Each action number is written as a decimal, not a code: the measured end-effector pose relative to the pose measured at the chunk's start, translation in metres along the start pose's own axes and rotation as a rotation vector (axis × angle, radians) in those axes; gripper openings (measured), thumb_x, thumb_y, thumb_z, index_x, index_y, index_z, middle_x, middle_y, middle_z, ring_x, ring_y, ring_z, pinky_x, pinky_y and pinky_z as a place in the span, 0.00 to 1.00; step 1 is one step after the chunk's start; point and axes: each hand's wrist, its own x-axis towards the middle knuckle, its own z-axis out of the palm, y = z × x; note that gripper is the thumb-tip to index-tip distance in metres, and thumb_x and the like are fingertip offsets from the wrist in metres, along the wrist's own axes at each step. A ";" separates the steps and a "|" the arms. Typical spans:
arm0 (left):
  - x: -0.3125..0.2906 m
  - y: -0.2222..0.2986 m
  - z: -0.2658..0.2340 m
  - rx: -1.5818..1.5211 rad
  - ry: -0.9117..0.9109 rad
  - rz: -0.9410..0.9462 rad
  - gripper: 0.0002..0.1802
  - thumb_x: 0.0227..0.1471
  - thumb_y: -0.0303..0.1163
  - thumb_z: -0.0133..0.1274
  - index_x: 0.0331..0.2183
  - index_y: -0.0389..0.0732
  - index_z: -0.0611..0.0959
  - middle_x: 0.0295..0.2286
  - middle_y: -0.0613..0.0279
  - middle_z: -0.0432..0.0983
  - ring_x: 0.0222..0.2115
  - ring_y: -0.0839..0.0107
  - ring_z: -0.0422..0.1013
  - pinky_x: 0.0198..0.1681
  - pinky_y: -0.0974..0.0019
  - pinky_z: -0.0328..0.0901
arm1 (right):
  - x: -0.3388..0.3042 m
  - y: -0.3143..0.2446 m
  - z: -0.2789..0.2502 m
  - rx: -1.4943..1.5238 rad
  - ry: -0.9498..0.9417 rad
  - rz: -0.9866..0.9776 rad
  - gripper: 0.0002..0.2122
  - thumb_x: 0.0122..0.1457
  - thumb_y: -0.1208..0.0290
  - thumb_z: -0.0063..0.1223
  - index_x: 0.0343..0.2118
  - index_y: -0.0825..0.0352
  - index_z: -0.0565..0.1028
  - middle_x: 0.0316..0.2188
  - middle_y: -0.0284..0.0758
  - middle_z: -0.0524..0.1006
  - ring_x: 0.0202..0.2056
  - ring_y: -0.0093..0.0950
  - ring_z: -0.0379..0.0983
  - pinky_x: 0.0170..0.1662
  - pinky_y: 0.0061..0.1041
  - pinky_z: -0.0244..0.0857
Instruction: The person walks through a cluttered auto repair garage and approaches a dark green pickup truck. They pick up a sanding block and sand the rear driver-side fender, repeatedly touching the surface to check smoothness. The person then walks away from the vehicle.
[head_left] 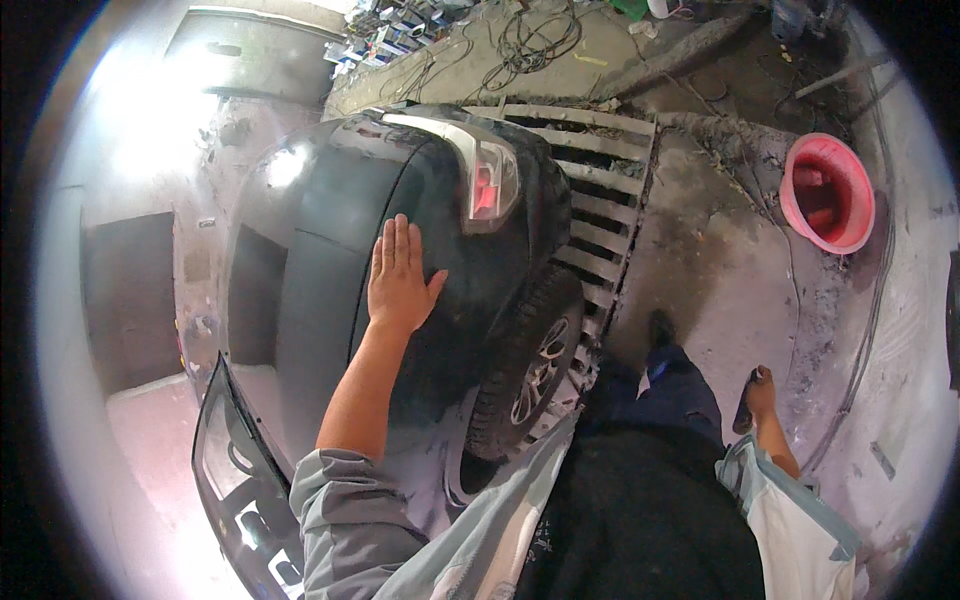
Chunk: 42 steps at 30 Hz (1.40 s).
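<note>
Flat on the dark fender [455,290] of a car lies my left hand [400,280], fingers stretched forward and thumb apart. Its fingertips reach close to the seam beside the hood [330,220]. The headlight [490,185] is ahead of this hand, and the front wheel [535,365] is below and to its right. My right hand [762,393] hangs low at my right side, away from the car. Its fingers are closed around a dark elongated object [743,402], whose kind I cannot make out.
A pink bucket [868,205] with dark contents stands at the far right. Metal slats [600,235] cover a floor channel by the front of the car. Coiled cables [535,45] and a pile of small items [390,40] lie farther off. Near the right wall [915,300] runs a cable.
</note>
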 end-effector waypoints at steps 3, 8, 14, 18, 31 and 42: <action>-0.030 -0.003 -0.010 -0.036 -0.052 -0.021 0.45 0.55 0.52 0.48 0.61 0.29 0.54 0.64 0.44 0.42 0.66 0.51 0.39 0.67 0.55 0.38 | 0.001 -0.013 0.000 -0.046 0.016 -0.089 0.25 0.51 0.81 0.44 0.56 0.63 0.65 0.42 0.48 0.77 0.39 0.43 0.76 0.42 0.36 0.69; -0.090 -0.011 -0.006 -0.102 -0.078 -0.054 0.47 0.52 0.50 0.52 0.61 0.27 0.55 0.64 0.42 0.42 0.65 0.48 0.39 0.67 0.53 0.38 | 0.000 -0.096 0.015 -0.120 -0.017 -0.274 0.27 0.51 0.82 0.43 0.57 0.61 0.64 0.46 0.49 0.76 0.43 0.44 0.75 0.46 0.35 0.68; -0.088 -0.016 -0.003 -0.108 -0.022 -0.036 0.48 0.50 0.53 0.54 0.60 0.30 0.58 0.63 0.44 0.44 0.65 0.50 0.41 0.66 0.53 0.40 | 0.004 -0.198 0.039 -0.171 -0.098 -0.487 0.26 0.52 0.81 0.44 0.58 0.61 0.63 0.48 0.50 0.74 0.50 0.46 0.71 0.52 0.36 0.64; -0.027 -0.012 0.000 -0.132 0.074 -0.013 0.47 0.51 0.54 0.53 0.60 0.30 0.58 0.63 0.44 0.44 0.65 0.51 0.41 0.66 0.53 0.40 | -0.058 -0.304 0.040 -0.270 -0.219 -0.593 0.27 0.52 0.83 0.43 0.58 0.62 0.62 0.52 0.49 0.72 0.55 0.44 0.68 0.56 0.35 0.61; -0.132 -0.041 -0.002 -0.293 -0.026 -0.019 0.47 0.49 0.53 0.55 0.61 0.33 0.59 0.64 0.49 0.46 0.65 0.55 0.42 0.67 0.55 0.40 | -0.230 -0.488 0.195 -0.255 -0.013 -1.590 0.23 0.57 0.75 0.42 0.58 0.62 0.64 0.52 0.39 0.73 0.54 0.34 0.69 0.54 0.42 0.54; -0.224 -0.067 0.013 -0.383 -0.093 0.043 0.48 0.47 0.51 0.57 0.60 0.30 0.59 0.63 0.44 0.45 0.66 0.50 0.40 0.67 0.52 0.37 | -0.269 -0.508 0.277 -0.294 0.261 -1.779 0.21 0.58 0.76 0.45 0.56 0.62 0.67 0.53 0.37 0.72 0.57 0.32 0.67 0.55 0.41 0.51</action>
